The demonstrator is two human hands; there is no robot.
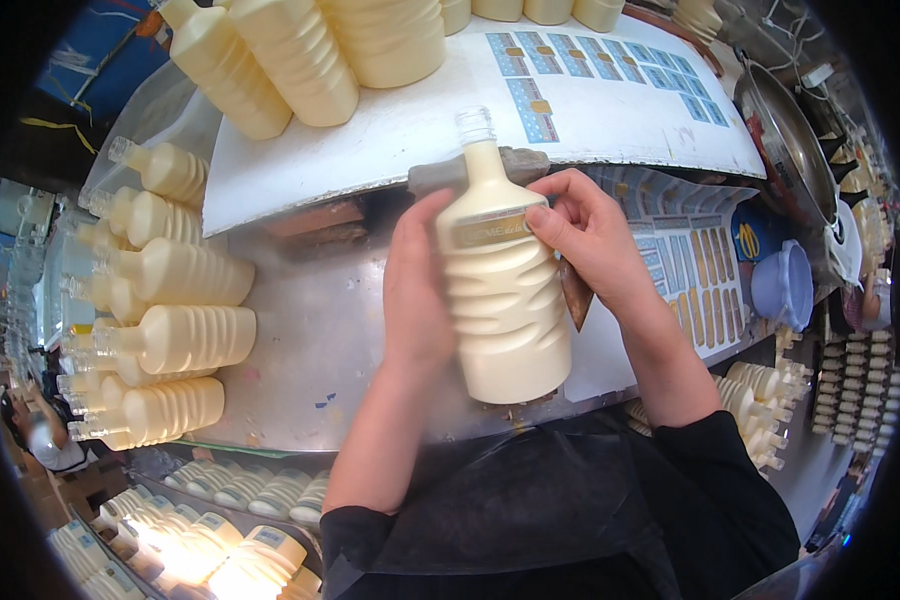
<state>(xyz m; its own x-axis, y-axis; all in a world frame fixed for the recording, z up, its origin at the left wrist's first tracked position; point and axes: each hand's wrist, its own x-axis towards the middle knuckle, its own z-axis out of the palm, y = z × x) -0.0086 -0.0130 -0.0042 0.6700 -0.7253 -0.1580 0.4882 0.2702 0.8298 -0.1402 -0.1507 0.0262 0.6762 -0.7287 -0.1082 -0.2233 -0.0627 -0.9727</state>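
Note:
A cream plastic bottle (510, 310) with wavy grooves and a clear threaded neck lies tilted before me, its neck by a grey block (435, 180). Across its shoulder runs a gold label strip (488, 229). My right hand (595, 240) has its thumb pressed on the strip's right end, with the fingers curled behind. Below that palm sticks out a brown pointed flat piece (576, 295); whether my fingers hold it is hidden. My left hand (415, 285), slightly blurred, lies along the bottle's left side with fingers stretched out.
Cream bottles (195, 270) lie stacked on the left, and larger ones (295, 60) stand at the back. A raised white board (370, 140) carries blue label sheets (570, 55). To the right are more label sheets (705, 270), a lilac tub (782, 285) and a metal pan (785, 140).

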